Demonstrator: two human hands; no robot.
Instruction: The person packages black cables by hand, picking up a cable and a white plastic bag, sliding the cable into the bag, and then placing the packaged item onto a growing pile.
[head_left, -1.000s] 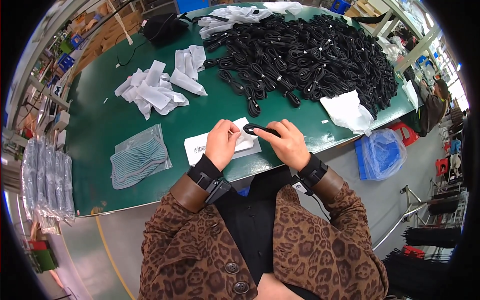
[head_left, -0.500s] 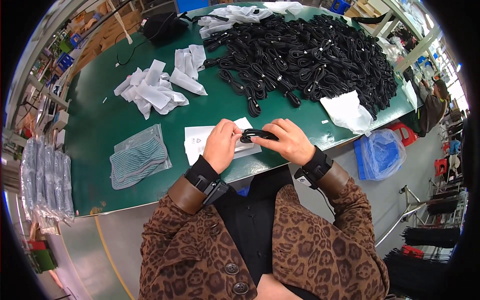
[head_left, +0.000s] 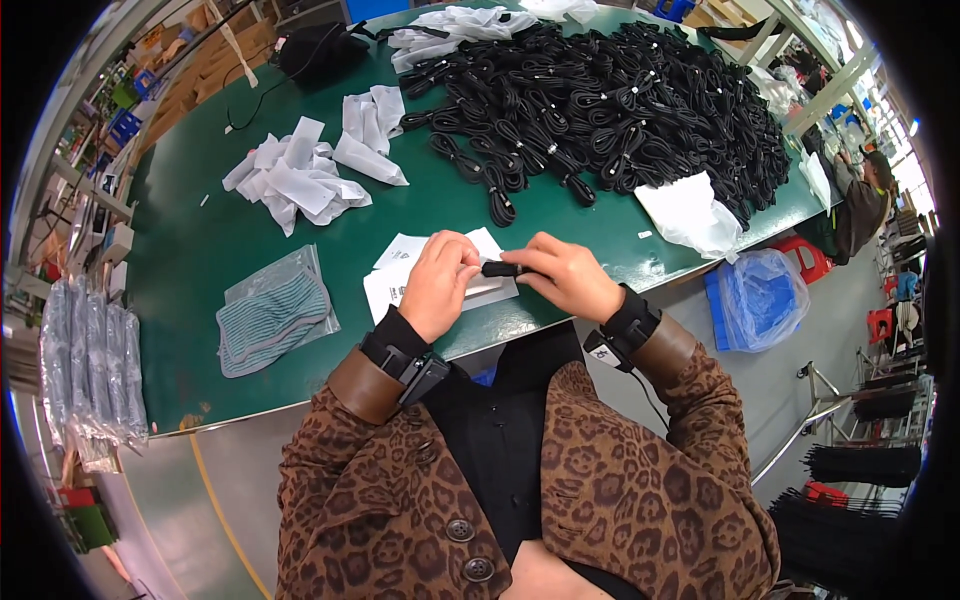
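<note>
My right hand (head_left: pixel 572 277) grips a coiled black cable (head_left: pixel 502 269) near the table's front edge. The bundle is seen nearly edge-on, its left end touching the fingertips of my left hand (head_left: pixel 438 285). Those fingers are closed in a pinch at the edge of a white bag (head_left: pixel 487 290), partly hidden under the hand and cable. Flat white printed bags (head_left: pixel 383 287) lie beneath both hands, overlapping on the green table (head_left: pixel 190 340).
A large heap of coiled black cables (head_left: pixel 600 110) covers the table's far right. Filled white bags (head_left: pixel 300 180) lie at the far left. Striped gloves in a clear bag (head_left: pixel 275 315) rest left of my hands. A blue bin (head_left: pixel 755 305) stands beyond the right edge.
The cable bundle has turned from lying flat to nearly edge-on between my hands. My right hand has shifted slightly, its fingers curled closer round the bundle.
</note>
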